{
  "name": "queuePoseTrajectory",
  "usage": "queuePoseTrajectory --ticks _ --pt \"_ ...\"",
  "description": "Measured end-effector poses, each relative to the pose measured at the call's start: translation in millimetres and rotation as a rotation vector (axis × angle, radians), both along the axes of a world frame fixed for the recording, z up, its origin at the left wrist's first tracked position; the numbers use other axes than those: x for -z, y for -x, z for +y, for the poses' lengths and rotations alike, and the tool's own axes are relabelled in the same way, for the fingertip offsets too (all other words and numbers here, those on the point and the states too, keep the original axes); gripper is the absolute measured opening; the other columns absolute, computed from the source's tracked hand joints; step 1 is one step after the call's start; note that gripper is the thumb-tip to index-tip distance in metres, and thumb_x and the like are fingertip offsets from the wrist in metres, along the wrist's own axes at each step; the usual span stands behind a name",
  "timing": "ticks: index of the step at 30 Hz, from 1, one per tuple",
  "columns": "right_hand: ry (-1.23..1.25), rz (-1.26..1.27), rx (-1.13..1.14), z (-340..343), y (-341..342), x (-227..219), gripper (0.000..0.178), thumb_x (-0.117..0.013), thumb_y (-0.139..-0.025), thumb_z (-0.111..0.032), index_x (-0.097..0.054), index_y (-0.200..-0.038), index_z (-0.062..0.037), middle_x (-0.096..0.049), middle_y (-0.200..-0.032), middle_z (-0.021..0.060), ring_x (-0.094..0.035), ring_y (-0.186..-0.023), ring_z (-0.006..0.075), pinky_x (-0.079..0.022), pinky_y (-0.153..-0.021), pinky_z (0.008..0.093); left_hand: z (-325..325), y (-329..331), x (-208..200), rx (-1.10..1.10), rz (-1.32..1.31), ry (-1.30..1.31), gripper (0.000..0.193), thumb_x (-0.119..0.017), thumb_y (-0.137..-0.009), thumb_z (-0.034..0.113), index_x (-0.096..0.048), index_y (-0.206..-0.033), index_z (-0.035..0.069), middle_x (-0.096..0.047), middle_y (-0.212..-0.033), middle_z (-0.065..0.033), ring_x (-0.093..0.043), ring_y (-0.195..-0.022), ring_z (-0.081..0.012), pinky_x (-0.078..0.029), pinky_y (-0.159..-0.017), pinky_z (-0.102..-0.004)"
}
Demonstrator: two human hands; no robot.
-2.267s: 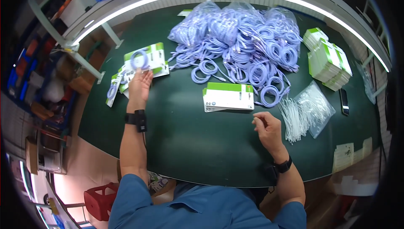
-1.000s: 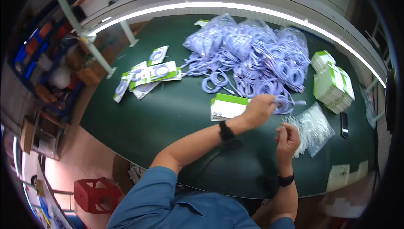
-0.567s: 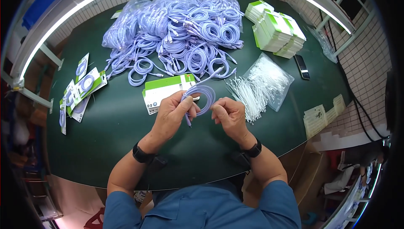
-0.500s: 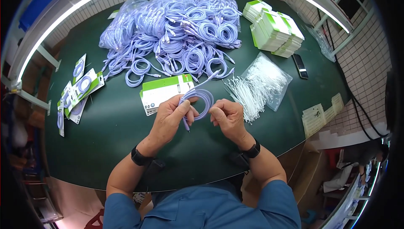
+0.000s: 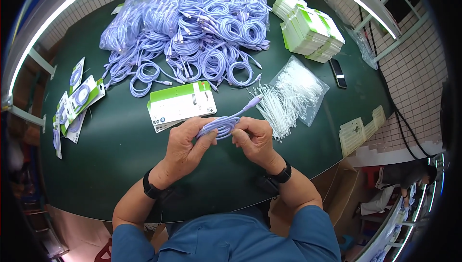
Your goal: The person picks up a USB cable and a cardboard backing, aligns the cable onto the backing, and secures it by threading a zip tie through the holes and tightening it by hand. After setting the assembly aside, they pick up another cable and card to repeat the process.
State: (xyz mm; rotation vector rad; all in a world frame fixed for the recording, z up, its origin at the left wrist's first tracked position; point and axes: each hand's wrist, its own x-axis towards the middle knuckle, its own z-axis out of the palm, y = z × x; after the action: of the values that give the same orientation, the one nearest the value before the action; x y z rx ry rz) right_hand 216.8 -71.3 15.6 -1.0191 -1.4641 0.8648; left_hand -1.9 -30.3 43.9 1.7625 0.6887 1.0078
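A coiled lavender cable (image 5: 224, 125) is held over the table between my hands, its connector end sticking out toward the upper right. My left hand (image 5: 187, 142) is closed on the left side of the coil. The fingers of my right hand (image 5: 256, 139) pinch at its right side; what exactly they grip there is partly hidden. Just beyond my left hand lies a short stack of green-and-white packaging cards (image 5: 182, 102). White cable ties (image 5: 281, 113) spill from a clear plastic bag (image 5: 315, 103) beyond my right hand.
A large heap of coiled lavender cables (image 5: 192, 31), partly bagged, covers the back of the dark green table (image 5: 110, 175). Packed cable cards (image 5: 79, 101) lie at left. Stacked cards (image 5: 310, 28) and a black phone (image 5: 338, 73) are at right. Another person (image 5: 394, 185) works far right.
The coil has turned from facing me to lying flatter, its connector now pointing right. My right hand has come in from beside it to pinch its right side.
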Motion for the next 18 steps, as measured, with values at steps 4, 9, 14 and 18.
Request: queuePoseTrajectory --ticks 4,9,14,18 --pt "0.002 -0.021 0.018 -0.6 1.4 -3.1 0.016 -0.072 -0.096 -0.007 -0.068 -0.083 -0.0005 -0.067 -0.068 0.0052 -0.064 -0.058 0.0109 -0.047 -0.053 0.0251 0.9 3.1 -2.8 -0.018 0.076 -0.119 0.023 -0.057 -0.107 0.011 -0.071 -0.121 -0.001 -0.075 -0.098 -0.0063 -0.068 -0.08 -0.011 -0.053 -0.069 -0.0254" --pt "0.079 -0.036 -0.039 0.5 2.2 -3.7 0.016 -0.071 -0.097 -0.01 -0.069 -0.085 0.0002 -0.067 -0.07 0.0058 -0.065 -0.059 0.0116 -0.048 -0.054 0.0252 -4.2 5.4 -1.1 -0.054 -0.129 0.214 0.023 -0.061 -0.106 0.01 -0.07 -0.125 0.0 -0.075 -0.118 -0.0121 -0.072 -0.104 -0.0202 -0.056 -0.092 -0.0321" --pt "0.352 -0.143 -0.491 -6.1 24.5 -9.8 0.028 -0.056 -0.106 -0.022 -0.067 -0.1 0.0027 -0.07 -0.085 0.0093 -0.067 -0.07 0.0149 -0.052 -0.062 0.0279 -3.8 -13.7 8.3 0.009 -0.813 0.722 0.029 -0.067 -0.104 0.013 -0.068 -0.13 0.001 -0.068 -0.136 -0.0152 -0.064 -0.128 -0.0275 -0.048 -0.113 -0.0419" --pt "0.285 -0.173 -0.545 -13.4 48.0 14.0 0.039 -0.044 -0.11 -0.029 -0.064 -0.113 0.0048 -0.072 -0.103 0.0126 -0.069 -0.084 0.0178 -0.055 -0.073 0.0306 -11.7 -19.5 17.2 0.018 -0.702 0.699 0.028 -0.061 -0.106 0.01 -0.067 -0.132 0.001 -0.066 -0.142 -0.0161 -0.069 -0.107 -0.0173 -0.056 -0.091 -0.0346"
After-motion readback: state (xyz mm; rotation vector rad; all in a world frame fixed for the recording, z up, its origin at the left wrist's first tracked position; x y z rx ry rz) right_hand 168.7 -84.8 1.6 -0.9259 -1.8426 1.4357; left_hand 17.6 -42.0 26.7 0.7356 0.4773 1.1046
